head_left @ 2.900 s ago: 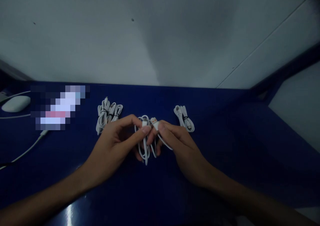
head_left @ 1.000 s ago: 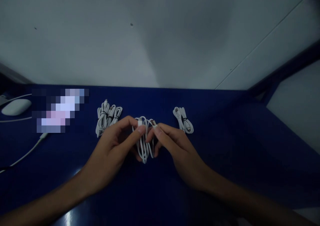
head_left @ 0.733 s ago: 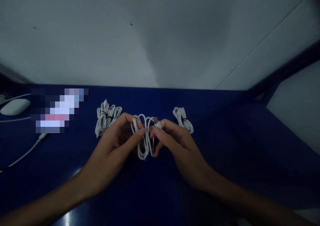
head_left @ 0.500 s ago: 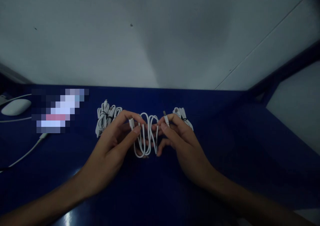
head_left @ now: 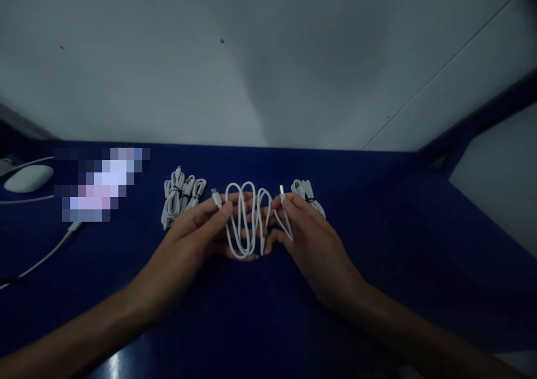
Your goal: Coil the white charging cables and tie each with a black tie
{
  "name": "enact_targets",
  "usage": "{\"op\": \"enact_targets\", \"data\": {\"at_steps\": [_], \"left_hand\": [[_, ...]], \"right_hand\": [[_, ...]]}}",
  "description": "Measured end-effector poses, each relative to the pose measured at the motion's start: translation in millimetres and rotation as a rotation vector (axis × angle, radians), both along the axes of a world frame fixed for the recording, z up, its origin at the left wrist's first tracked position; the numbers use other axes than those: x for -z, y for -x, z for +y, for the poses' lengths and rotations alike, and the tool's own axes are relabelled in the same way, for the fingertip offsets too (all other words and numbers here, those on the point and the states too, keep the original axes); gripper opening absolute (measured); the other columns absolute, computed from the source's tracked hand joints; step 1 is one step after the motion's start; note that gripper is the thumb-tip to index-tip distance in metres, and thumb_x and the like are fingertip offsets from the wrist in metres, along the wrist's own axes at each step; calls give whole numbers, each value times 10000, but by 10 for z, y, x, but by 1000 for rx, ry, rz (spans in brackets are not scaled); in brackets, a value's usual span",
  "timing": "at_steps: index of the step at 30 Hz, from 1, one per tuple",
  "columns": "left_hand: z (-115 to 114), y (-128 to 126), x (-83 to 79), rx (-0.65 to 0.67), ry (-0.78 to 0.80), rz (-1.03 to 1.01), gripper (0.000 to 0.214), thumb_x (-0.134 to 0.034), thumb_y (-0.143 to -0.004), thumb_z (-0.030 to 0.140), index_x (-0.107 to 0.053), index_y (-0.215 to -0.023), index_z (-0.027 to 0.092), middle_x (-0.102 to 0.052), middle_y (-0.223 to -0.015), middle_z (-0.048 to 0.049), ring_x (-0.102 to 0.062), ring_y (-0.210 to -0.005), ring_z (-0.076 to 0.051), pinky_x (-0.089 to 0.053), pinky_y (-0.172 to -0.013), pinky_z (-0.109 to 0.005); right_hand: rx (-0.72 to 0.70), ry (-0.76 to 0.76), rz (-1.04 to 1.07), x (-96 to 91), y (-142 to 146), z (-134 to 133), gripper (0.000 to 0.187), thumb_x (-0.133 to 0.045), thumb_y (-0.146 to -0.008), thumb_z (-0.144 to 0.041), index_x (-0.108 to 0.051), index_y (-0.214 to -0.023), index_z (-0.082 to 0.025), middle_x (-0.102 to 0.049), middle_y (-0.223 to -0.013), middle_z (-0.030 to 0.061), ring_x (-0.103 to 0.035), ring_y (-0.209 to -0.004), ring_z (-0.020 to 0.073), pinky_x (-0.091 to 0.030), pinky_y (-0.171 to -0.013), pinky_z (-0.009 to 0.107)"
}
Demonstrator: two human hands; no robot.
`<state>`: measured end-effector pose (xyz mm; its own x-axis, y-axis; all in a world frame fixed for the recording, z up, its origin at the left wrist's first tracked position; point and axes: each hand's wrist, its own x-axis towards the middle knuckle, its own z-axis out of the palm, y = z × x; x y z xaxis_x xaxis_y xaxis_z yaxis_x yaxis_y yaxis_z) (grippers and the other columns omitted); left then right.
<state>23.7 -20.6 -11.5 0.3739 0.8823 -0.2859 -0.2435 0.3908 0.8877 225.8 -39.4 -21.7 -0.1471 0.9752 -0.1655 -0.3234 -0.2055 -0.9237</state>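
A white USB cable [head_left: 241,222] hangs in loose upright loops between my two hands, above the blue table. My left hand [head_left: 195,228] pinches it near one plug [head_left: 216,197] with the thumb, its other fingers stretched behind the loops. At the opposite end, my right hand [head_left: 312,233] grips the cable just below its metal-tipped connector [head_left: 282,193], thumb against index finger. A short stretch of cable bends down beside the right fingers. Parts of the loops are hidden by the fingers.
Tied bundles of white cable [head_left: 178,197] lie behind my left hand, and another bundle [head_left: 308,193] sits behind my right. A blurred-out lit device [head_left: 104,180] with a cord plugged in and a white rounded object [head_left: 29,178] are at the left. A pale wall [head_left: 260,76] rises behind the blue table [head_left: 260,323].
The loops have spread and shifted, now standing more openly between my hands. My right hand has turned slightly, and a bend of cable now shows beside its fingers.
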Motion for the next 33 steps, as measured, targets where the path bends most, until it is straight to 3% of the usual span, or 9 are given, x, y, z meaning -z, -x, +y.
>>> {"op": "enact_targets", "data": {"at_steps": [4, 9, 15, 21, 26, 29, 33], "left_hand": [[-7, -11, -17, -47, 87, -29, 338, -713, -1101, 391, -762, -1389, 221, -843, -1272, -171, -844, -1049, -335, -717, -740, -390], [-20, -31, -34, -11, 116, -80, 333, -659, -1127, 439, -760, -1360, 224, -793, -1407, -179, -835, -1088, -350, -721, -855, -477], [-21, -8, 23, 49, 129, -116, 375, -645, -1126, 523, -765, -1371, 265, -754, -1488, -155, -796, -1219, -364, -669, -1028, -530], [-22, -19, -23, 69, 128, -122, 427, -613, -1134, 553, -738, -1453, 297, -746, -1501, -133, -748, -1300, -351, -602, -1139, -543], [-27, -26, 2, 31, 104, -104, 391, -595, -1152, 514, -721, -1457, 305, -759, -1470, -129, -741, -1290, -342, -632, -1054, -511], [-32, -21, 2, -2, 110, -77, 411, -633, -1130, 538, -711, -1457, 301, -788, -1395, -139, -767, -1231, -348, -642, -1025, -518], [-47, -12, -36, 46, 124, -54, 465, -607, -1127, 595, -693, -1486, 312, -814, -1294, -145, -770, -1220, -353, -651, -1021, -544]], "right_hand": [[27, 0, -63, -34, 4, 5, 252, -657, -1115, -452, -670, -971, -245, -751, -1109, 71, -714, -893, 207, -620, -801, 383], [43, -16, -138, -71, -9, 6, 256, -711, -1087, -467, -690, -988, -232, -778, -1127, 66, -707, -870, 181, -595, -806, 351], [8, -70, -188, -79, -2, -2, 185, -660, -1118, -418, -708, -1057, -250, -776, -1036, 42, -729, -903, 194, -607, -857, 361], [-32, -91, -185, -110, 6, 0, 128, -669, -1111, -377, -698, -1065, -261, -701, -869, -3, -701, -826, 182, -614, -903, 381], [-68, -161, -216, -141, -5, 7, 150, -670, -1120, -364, -728, -1039, -252, -739, -913, 14, -726, -870, 187, -618, -818, 351], [-27, -174, -223, -152, -12, 6, 148, -708, -1094, -346, -741, -989, -247, -770, -987, 29, -739, -904, 194, -621, -806, 351], [39, -152, -277, -133, -35, 14, 145, -763, -1061, -389, -795, -1026, -252, -791, -1038, 37, -729, -924, 205, -591, -794, 354]]}}
